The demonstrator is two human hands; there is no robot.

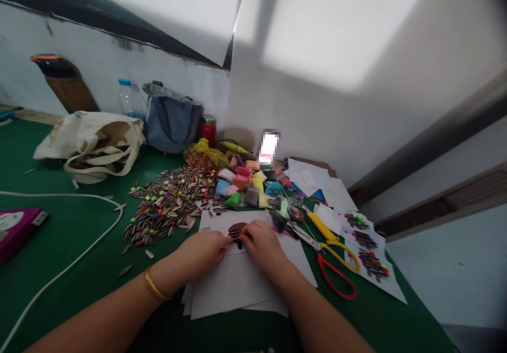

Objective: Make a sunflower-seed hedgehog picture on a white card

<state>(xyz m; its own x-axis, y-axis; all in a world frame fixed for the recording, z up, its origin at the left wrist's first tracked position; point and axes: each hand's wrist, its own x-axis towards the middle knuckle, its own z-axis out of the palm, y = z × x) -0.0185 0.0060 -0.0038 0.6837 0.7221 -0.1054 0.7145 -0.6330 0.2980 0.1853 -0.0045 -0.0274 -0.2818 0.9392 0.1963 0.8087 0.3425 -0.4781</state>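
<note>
Sheets of white paper (pixel 241 284) lie stacked on the green table. On them is a small brown clay piece (pixel 238 228) with striped sunflower seeds set into it. My left hand (pixel 206 250), with a gold bangle at the wrist, has its fingers closed at the left edge of the piece. From the right, my right hand (pixel 263 241) pinches at its side, fingertips bent down. Whatever is between the fingertips of each hand is too small to make out. Beyond the left hand spreads a heap of sunflower seeds (pixel 174 197) mixed with coloured beads.
Bagged coloured clay (pixel 241 184) lies behind the paper, near a lit phone (pixel 269 147). Scissors (pixel 336 268) and a yellow cutter (pixel 322 226) lie right. Seed-covered paper (pixel 368 247) sits farther right. Bags (pixel 172 123), a bottle (pixel 129 99) and a white cable (pixel 91 245) are left.
</note>
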